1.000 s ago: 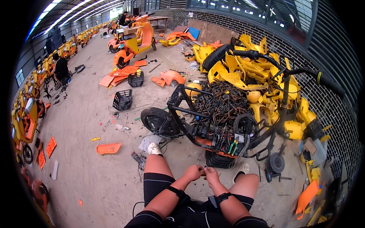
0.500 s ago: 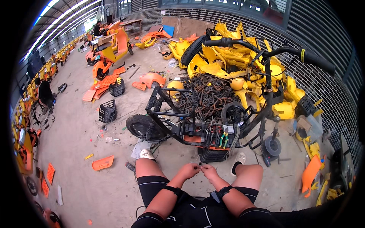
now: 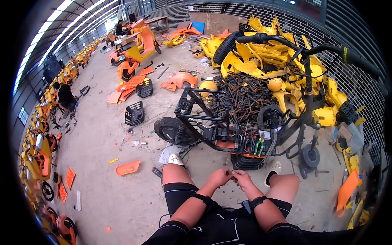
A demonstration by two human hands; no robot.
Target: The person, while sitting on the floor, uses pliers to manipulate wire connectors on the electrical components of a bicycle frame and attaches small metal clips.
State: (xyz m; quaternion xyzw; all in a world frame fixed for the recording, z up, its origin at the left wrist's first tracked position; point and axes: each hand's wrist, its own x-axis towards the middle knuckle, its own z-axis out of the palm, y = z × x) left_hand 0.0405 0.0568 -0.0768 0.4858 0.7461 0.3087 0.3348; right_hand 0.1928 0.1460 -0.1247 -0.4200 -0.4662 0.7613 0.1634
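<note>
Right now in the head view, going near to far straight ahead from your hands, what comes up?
Hands, left hand and right hand together → stripped black scooter frame → pile of rusty metal parts → heap of yellow body panels → brick wall.

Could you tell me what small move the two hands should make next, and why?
Probably keep working the small item pinched between the left hand and right hand: both sets of fingertips meet on it over the knees, short of the stripped scooter frame.

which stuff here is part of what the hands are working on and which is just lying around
In hand:
- left hand and right hand, fingertips pinched together on something too small to make out
- stripped scooter frame right in front
- pliers in the frame

Lying about:
- orange panel on the floor
- black crates
- pile of yellow body panels
- rusty metal parts heap
</note>
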